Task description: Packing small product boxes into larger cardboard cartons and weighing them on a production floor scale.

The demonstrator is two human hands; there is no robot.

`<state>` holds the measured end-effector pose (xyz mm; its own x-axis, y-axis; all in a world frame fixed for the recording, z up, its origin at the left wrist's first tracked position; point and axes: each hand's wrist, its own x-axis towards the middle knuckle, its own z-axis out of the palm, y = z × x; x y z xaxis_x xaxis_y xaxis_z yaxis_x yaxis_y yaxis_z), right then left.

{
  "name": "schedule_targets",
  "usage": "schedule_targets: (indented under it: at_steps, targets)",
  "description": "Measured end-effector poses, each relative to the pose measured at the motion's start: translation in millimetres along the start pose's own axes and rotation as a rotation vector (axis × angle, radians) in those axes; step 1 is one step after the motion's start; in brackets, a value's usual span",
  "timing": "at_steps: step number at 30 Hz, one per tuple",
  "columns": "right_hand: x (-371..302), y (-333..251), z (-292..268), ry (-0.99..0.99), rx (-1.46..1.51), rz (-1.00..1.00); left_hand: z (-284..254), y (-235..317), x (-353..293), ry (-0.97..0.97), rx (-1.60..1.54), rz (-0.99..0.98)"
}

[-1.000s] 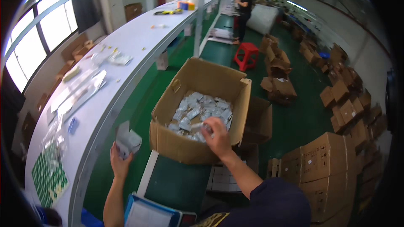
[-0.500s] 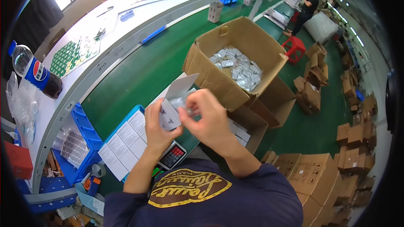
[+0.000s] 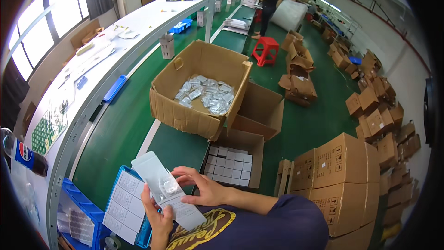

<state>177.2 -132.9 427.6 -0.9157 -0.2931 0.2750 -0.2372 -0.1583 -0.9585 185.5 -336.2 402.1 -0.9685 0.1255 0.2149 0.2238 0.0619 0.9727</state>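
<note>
Long white tabletop, running along the left side of the packet carton and on past its far side. Dark green tabletop, reaching out from beneath the packet carton on its near side. Stack of sealed brown cartons, to the near right of the packet carton. Person in dark clothing, well beyond the packet carton. Packet carton itself, brown, uncovered at the top, with a heap of silvery-clear packets across its bottom. Second brown carton, flaps up, just right of the packet carton. Box carton, by the near right corner of the packet carton, with rows of small white boxes inside. Red stool, beyond the packet carton and to its right. Blue bin and blue tray, to the near left of the packet carton, the latter bearing white boxes side by side. Bottle of dark drink, well to the left of the packet carton. White box in hand, flap raised, tilted, on the near side of the packet carton. Left grip, wrapped around the lower left of this box, thumb across its face. Right grip, half spread, touching the box's right edge; firmness of contact impossible to tell. Clear-wrapped packet, at the white box between both grips; depth of insertion unclear.
</note>
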Motion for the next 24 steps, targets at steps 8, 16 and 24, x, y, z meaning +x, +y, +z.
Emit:
schedule_targets:
  at_steps: [8,16,24]
  targets:
    - [2,28,-11,-0.128,-0.148,0.023,2,-1,11,-0.193,0.083,-0.054]
    - [11,26,10,0.167,0.2,-0.066,20,7,22,-0.059,-0.053,-0.093]
    - [32,-6,-9,-0.136,-0.164,0.098,19,-1,17,-0.127,-0.063,-0.165]
